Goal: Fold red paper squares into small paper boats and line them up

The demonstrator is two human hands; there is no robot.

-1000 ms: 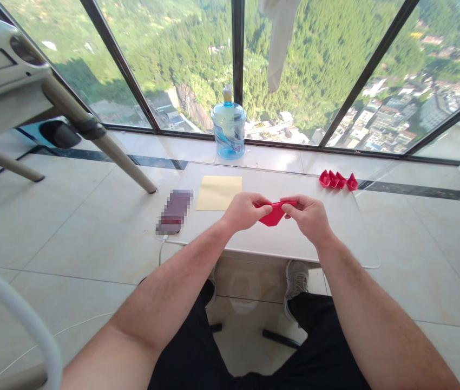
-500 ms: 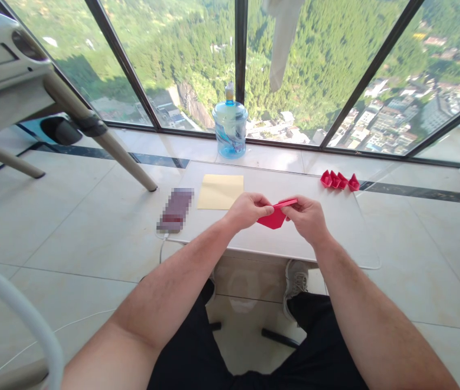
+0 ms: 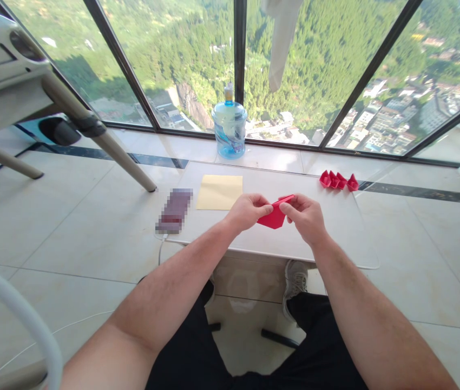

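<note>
A folded piece of red paper (image 3: 273,218) is held above the low white table (image 3: 214,232). My left hand (image 3: 248,210) pinches its left side between thumb and fingers. At the upper right edge my right hand (image 3: 303,214) grips it, the thumb on the near face and the fingers partly hidden behind. Several small folded red paper pieces (image 3: 337,181) stand in a row at the table's far right. A square sheet of yellow paper (image 3: 219,192) lies flat to the left of my hands.
A pixelated phone-like object (image 3: 175,211) with a white cable lies on the table's left side. A blue water jug (image 3: 229,131) stands behind, by the window. A metal-legged piece of furniture (image 3: 122,154) is at left. My shoe (image 3: 295,280) shows below the table.
My right thumb has come up onto the near face of the red paper. The paper's right flap tilts more steeply. My left hand keeps its hold.
</note>
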